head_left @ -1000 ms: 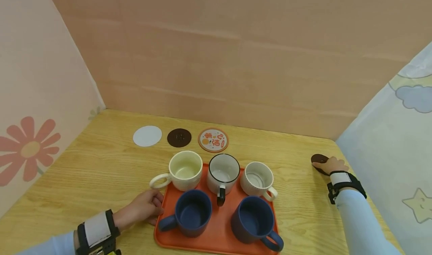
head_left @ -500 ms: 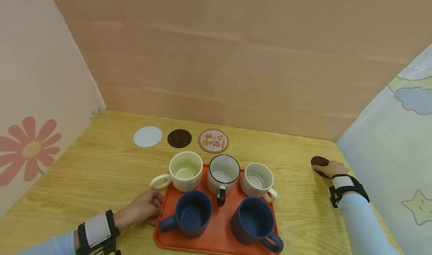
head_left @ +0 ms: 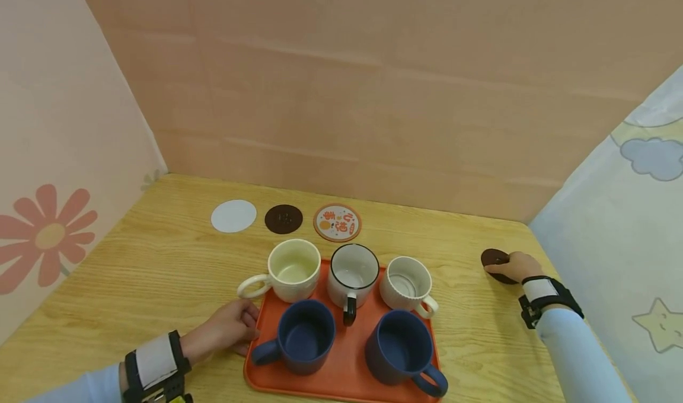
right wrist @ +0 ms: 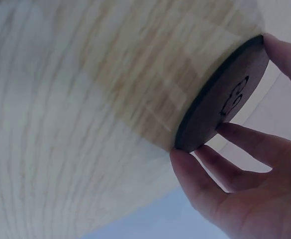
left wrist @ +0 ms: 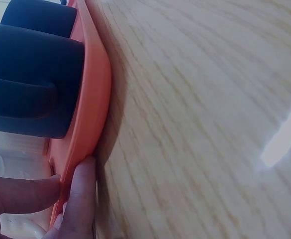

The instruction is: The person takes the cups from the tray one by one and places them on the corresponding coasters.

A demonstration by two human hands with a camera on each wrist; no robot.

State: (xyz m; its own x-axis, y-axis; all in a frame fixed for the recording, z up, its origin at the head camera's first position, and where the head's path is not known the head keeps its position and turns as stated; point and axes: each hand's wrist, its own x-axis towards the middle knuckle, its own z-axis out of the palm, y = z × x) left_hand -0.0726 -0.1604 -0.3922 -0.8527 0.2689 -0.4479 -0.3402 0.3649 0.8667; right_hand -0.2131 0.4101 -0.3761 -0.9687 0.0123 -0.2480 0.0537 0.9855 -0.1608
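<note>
My right hand (head_left: 520,266) holds a dark brown round coaster (right wrist: 225,99) by its edge, at the table's far right. In the right wrist view the coaster is tilted, with a black line drawing on its face, and one fingertip touches that face. My left hand (head_left: 229,330) pinches the left rim of an orange tray (left wrist: 93,94) between thumb and finger. On the tray stand two dark blue mugs (head_left: 305,336), a cream mug (head_left: 293,266), a white mug with a black rim and handle (head_left: 353,272), and a small ribbed white cup (head_left: 407,282).
Behind the tray, a white round coaster (head_left: 233,216), another dark brown coaster (head_left: 283,219) and an orange-rimmed printed coaster (head_left: 337,222) lie in a row on the wooden table (head_left: 160,261). A brown back wall (head_left: 341,95) and patterned side sheets (head_left: 629,231) bound the table.
My right hand has shifted slightly left and toward me, carrying the brown coaster along. The left hand, tray and mugs stay in place.
</note>
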